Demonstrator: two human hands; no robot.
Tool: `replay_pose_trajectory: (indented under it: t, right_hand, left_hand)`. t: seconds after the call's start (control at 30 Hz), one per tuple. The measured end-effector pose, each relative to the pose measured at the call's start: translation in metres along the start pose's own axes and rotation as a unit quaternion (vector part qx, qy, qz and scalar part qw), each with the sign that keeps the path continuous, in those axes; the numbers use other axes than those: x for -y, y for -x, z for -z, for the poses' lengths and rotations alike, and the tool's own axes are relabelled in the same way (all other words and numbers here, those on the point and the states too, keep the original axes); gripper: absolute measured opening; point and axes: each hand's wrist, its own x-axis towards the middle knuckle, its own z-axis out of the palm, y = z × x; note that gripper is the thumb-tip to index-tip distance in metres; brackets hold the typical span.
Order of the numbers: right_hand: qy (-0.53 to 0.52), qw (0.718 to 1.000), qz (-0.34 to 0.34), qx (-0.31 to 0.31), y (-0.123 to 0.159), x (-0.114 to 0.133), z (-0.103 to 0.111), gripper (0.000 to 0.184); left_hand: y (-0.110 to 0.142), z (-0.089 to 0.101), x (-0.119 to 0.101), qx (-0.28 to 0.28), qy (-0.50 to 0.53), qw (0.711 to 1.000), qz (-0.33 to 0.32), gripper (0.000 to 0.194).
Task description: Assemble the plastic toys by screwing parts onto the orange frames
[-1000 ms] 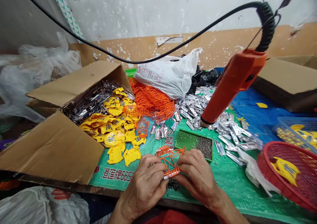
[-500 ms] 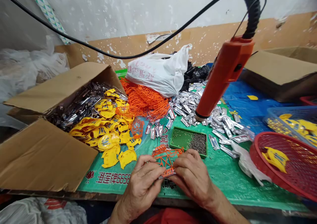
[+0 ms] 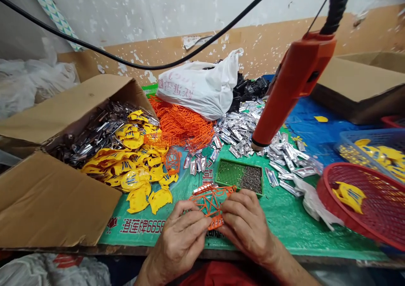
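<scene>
Both my hands hold an orange plastic lattice frame (image 3: 211,202) just above the front of the green printed mat (image 3: 284,218). My left hand (image 3: 179,241) grips its left side, and my right hand (image 3: 245,229) grips its right side. A silver strip (image 3: 204,188) lies along the frame's upper edge. Just beyond my hands sits a green perforated tray (image 3: 229,173), with small dark pieces (image 3: 252,179) in its right half. Yellow plastic parts (image 3: 138,199) lie to the left of my left hand.
A cardboard box (image 3: 53,197) holds silver and yellow parts at left. Orange lattices (image 3: 180,125) and silver pieces (image 3: 240,130) are heaped behind. An orange corded power tool (image 3: 294,87) hangs overhead. A red basket (image 3: 348,197) and a blue basket (image 3: 370,151) stand at right.
The orange lattice frame has turned a little between my hands. The whole scene sits further left and higher in the view.
</scene>
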Motion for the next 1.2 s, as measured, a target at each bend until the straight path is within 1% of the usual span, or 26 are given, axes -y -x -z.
replay_pose_trajectory:
  t: [0.3, 0.5, 0.6, 0.67, 0.73, 0.8, 0.87, 1.0, 1.07, 1.2]
  right_hand:
    - [-0.013, 1.000, -0.007, 0.007, -0.002, -0.001, 0.000, 0.009]
    - [-0.010, 1.000, -0.011, 0.015, -0.001, -0.002, -0.001, 0.008]
    - [-0.012, 0.999, -0.017, 0.028, -0.001, -0.001, -0.002, 0.006]
    - [-0.007, 0.998, -0.027, 0.048, -0.001, 0.000, -0.002, 0.005]
    - [-0.006, 0.997, -0.037, 0.068, -0.001, 0.000, -0.001, 0.007]
    - [-0.014, 0.996, -0.043, 0.073, -0.001, 0.000, 0.000, 0.008]
    - [-0.022, 0.997, -0.044, 0.065, -0.001, -0.001, 0.001, 0.007]
    - [-0.031, 0.998, -0.044, 0.045, 0.001, -0.003, 0.005, 0.008]
    - [-0.030, 0.998, -0.038, 0.037, 0.003, -0.003, 0.006, 0.008]
    - [-0.021, 0.999, -0.029, 0.028, 0.009, -0.002, 0.006, 0.010]
  left_hand:
    - [0.003, -0.001, 0.003, -0.003, 0.015, 1.000, 0.022, 0.029]
    - [0.001, 0.000, 0.002, 0.004, 0.015, 1.000, 0.013, 0.029]
    - [0.000, 0.002, 0.002, 0.013, 0.017, 1.000, 0.014, 0.029]
    - [-0.002, 0.003, 0.002, 0.019, 0.015, 1.000, 0.013, 0.028]
    - [-0.004, 0.003, 0.001, 0.027, 0.013, 0.999, 0.013, 0.026]
    - [-0.004, 0.002, 0.000, 0.030, 0.005, 0.999, 0.010, 0.026]
    - [-0.003, 0.001, 0.000, 0.018, -0.011, 1.000, 0.009, 0.029]
    - [0.002, -0.002, -0.003, -0.047, -0.049, 0.997, 0.025, 0.037]
    - [0.005, -0.001, -0.005, -0.062, -0.071, 0.995, 0.033, 0.032]
    - [0.007, -0.001, -0.006, -0.044, -0.111, 0.992, 0.035, 0.017]
